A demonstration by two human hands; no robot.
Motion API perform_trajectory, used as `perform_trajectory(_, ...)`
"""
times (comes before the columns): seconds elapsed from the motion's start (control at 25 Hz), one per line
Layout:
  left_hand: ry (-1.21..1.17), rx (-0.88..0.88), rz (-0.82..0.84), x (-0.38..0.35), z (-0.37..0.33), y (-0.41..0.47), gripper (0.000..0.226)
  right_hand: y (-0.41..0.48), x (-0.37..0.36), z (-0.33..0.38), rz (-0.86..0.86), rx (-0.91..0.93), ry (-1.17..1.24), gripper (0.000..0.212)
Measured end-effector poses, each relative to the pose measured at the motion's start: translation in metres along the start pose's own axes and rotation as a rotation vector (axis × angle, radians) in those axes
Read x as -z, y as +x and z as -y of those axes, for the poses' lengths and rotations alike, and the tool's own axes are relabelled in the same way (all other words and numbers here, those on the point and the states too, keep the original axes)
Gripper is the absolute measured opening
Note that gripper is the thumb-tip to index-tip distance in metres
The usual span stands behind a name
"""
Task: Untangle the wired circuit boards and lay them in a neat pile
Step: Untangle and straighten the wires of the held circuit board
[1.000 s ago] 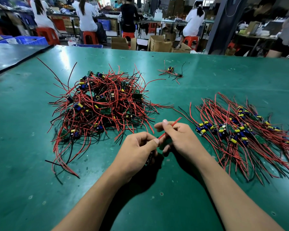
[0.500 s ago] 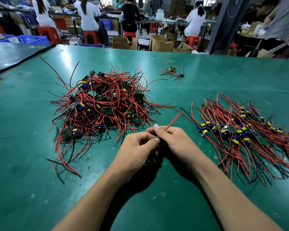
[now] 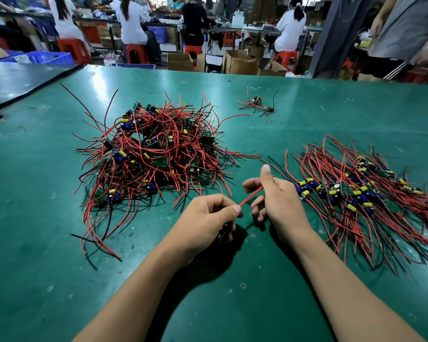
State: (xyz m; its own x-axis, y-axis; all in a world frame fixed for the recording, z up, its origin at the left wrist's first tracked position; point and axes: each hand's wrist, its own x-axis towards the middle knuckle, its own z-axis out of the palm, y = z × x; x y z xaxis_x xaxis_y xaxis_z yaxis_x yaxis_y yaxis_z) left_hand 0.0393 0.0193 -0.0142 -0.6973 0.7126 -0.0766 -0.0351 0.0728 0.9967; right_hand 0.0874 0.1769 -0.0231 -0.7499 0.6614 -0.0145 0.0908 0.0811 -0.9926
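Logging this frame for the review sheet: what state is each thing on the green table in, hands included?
Tangled heap of red- and black-wired green circuit boards: knotted, unsorted, left.
Combed pile of wired circuit boards: wires roughly parallel, right.
Small stray wired cluster: apart, far side.
Thin red wire: straight between both hands.
Left hand: pinches the wire.
Right hand: holds the wire between thumb and fingers.

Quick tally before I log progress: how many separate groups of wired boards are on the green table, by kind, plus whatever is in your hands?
Tangled heap of red- and black-wired green circuit boards: 1
Neat fanned pile of wired circuit boards: 1
Small stray bunch of wired boards, far side: 1
Single red wire held between left hand and right hand: 1
Total: 4
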Motion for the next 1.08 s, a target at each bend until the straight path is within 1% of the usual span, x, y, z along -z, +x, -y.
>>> perform_trajectory(0.08,-0.06,0.029,0.001,0.0,0.0,0.0,0.016,0.001,0.002,0.005,0.022,-0.086,0.109,0.067)
perform_trajectory(0.16,-0.181,0.068,-0.037,0.0,-0.002,0.001,0.02,-0.002,0.003,0.009,0.078,-0.126,0.198,0.062)
perform_trajectory(0.2,-0.271,0.091,-0.07,0.0,-0.004,0.003,0.026,-0.004,0.002,0.009,0.11,-0.121,0.194,0.057)
perform_trajectory(0.28,-0.475,0.13,-0.128,0.001,-0.008,0.008,0.043,-0.012,-0.001,0.007,0.16,-0.078,0.116,0.047)
perform_trajectory(0.4,-0.708,0.144,-0.122,0.007,-0.011,0.012,0.064,-0.024,-0.013,0.008,0.154,0.033,-0.056,0.034)
perform_trajectory(0.52,-0.839,0.132,-0.11,0.008,-0.012,0.012,0.071,-0.032,-0.022,0.01,0.11,0.157,-0.222,0.041)
perform_trajectory(0.64,-0.915,0.103,-0.086,0.009,-0.01,0.013,0.075,-0.038,-0.028,0.009,0.193,0.25,-0.266,0.047)
perform_trajectory(0.68,-0.899,0.094,-0.083,0.01,-0.009,0.014,0.074,-0.038,-0.029,0.008,0.194,0.274,-0.268,0.044)
perform_trajectory(0.76,-0.777,0.076,-0.115,0.009,-0.005,0.016,0.067,-0.032,-0.025,0.006,0.114,0.313,-0.299,0.035)
perform_trajectory(0.8,-0.658,0.06,-0.159,0.008,-0.002,0.017,0.057,-0.027,-0.019,0.005,0.048,0.325,-0.341,0.031)
perform_trajectory(0.92,-0.282,-0.039,-0.329,0.002,0.003,0.015,0.016,-0.009,0.007,0.005,-0.127,0.306,-0.506,0.028)
perform_trajectory(0.96,-0.144,-0.078,-0.38,0.003,0.005,0.014,0.01,-0.004,0.017,0.005,-0.165,0.285,-0.57,0.029)
perform_trajectory(1.04,0.187,-0.15,-0.46,0.006,0.01,0.011,0.008,0.001,0.032,0.005,-0.23,0.217,-0.742,0.031)
perform_trajectory(1.08,0.309,-0.178,-0.48,0.007,0.011,0.01,0.009,0.001,0.035,0.006,-0.259,0.195,-0.838,0.032)
